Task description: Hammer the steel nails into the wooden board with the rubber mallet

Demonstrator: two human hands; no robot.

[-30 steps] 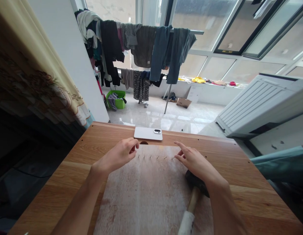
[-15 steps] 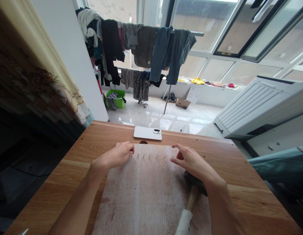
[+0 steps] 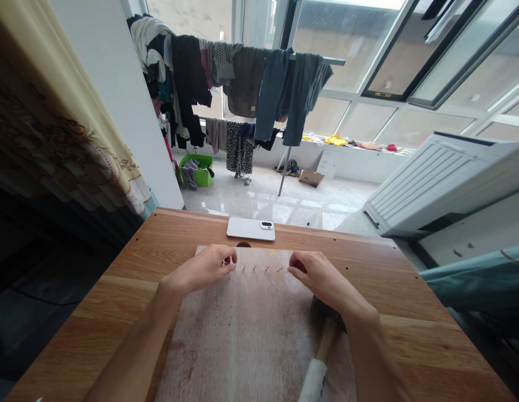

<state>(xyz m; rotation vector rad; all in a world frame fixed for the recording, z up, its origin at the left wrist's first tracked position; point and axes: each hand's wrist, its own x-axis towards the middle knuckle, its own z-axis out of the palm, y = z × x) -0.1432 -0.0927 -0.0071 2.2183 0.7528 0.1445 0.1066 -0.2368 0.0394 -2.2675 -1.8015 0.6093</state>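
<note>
A pale, worn board (image 3: 246,335) lies on the wooden table, with a row of thin nails (image 3: 266,269) standing slightly tilted near its far edge. My left hand (image 3: 211,265) is at the left end of the row, fingers curled and thumb and forefinger closed at a nail. At the right end, my right hand (image 3: 315,273) pinches at another nail, which its fingers mostly hide. Under my right forearm lies a mallet with a dark head and a wooden handle (image 3: 325,340), its grip wrapped in white.
A white phone (image 3: 246,229) lies at the far edge of the wooden table (image 3: 129,279), by a round hole. Beyond are a drying rack with clothes (image 3: 242,84), a green basket (image 3: 204,177) and a white appliance (image 3: 435,178). A patterned curtain (image 3: 87,128) hangs at left.
My left hand has shifted right along the row to another nail. My right hand's fingers, spread before, have closed at the right-end nail. The view has shifted slightly.
</note>
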